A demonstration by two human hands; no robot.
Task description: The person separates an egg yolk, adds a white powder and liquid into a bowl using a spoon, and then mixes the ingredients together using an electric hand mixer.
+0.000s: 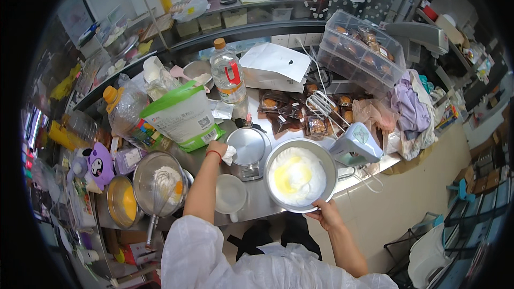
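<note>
My right hand (324,213) grips the near rim of a metal bowl (302,149) holding white foam with a yellow patch (293,170) on it. My left hand (219,151), with a red string at the wrist, holds a crumpled white tissue (229,155) beside a kitchen scale (248,146) with a round metal plate. A hand mixer (357,144) lies right of the bowl, its beaters pointing up and left. Left of my left forearm, a metal bowl (138,184) holds flour, yolk and a whisk (157,204). Another bowl (127,202) holds yellow liquid. An empty-looking translucent cup (231,194) stands near the table's front edge.
A green and white bag (182,116), an oil bottle (228,74) and a white box (275,66) stand behind. Wrapped pastries (317,124) and a clear plastic crate (363,48) are at the back right. Cloths (411,104) lie right; a purple plush toy (99,165) sits left.
</note>
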